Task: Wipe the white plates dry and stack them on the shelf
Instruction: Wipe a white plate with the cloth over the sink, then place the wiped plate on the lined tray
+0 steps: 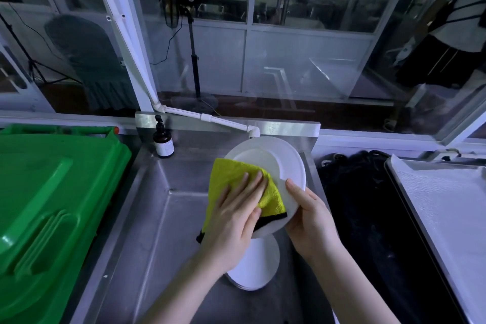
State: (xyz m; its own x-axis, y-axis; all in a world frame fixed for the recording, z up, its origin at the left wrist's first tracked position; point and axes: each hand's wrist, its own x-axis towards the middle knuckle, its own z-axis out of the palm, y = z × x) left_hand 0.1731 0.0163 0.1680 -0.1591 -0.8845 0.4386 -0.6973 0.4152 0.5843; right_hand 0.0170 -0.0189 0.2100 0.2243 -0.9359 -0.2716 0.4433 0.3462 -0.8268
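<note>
A white plate (284, 163) is held tilted above the steel sink (157, 218). My right hand (310, 218) grips its lower right rim. My left hand (236, 218) lies flat on a yellow cloth with a black edge (231, 173), pressing it against the plate's face. The cloth covers the plate's lower left part. Below my hands, a stack of white plates (257, 263) rests in the sink, partly hidden by my left wrist.
A green bin lid (52, 205) fills the left side. A brown pump bottle (163, 139) stands at the sink's back left corner, near a white pipe (210, 118). Dark netting (368, 218) and a metal tray (447, 218) lie to the right. Glass panels stand behind.
</note>
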